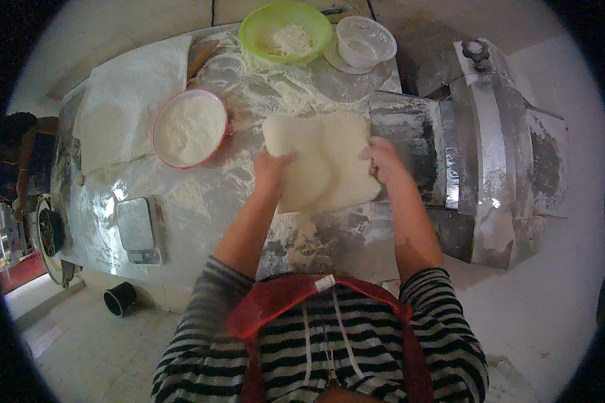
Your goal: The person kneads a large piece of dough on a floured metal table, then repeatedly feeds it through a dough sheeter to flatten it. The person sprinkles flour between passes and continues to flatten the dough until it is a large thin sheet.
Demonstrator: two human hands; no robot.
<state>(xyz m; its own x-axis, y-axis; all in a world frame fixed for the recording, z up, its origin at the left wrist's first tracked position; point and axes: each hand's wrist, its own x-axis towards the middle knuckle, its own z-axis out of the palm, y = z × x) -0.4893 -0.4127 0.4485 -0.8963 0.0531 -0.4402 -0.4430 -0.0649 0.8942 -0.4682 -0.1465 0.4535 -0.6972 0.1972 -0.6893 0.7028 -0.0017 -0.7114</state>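
Note:
A thick slab of pale dough (327, 158) is folded over on itself, with a curved fold edge running down its middle. My left hand (272, 169) grips its left side, thumb on top and fingers hidden beneath. At the right edge, my right hand (381, 157) holds the dough with bent fingers. The slab's right edge meets the floury feed tray (406, 146) of a metal dough sheeter (489, 151). Loose flour and crumbs (305, 244) lie on the metal table (191, 226) just in front of the dough.
A red-rimmed bowl of flour (189, 131) stands left of the dough, near a floured white cloth (126, 95). Farther back are a green bowl (252, 38), a clear plastic tub (367, 43) and a wooden rolling pin (201, 58). A digital scale (135, 224) sits at left; a black bucket (120, 298) is below.

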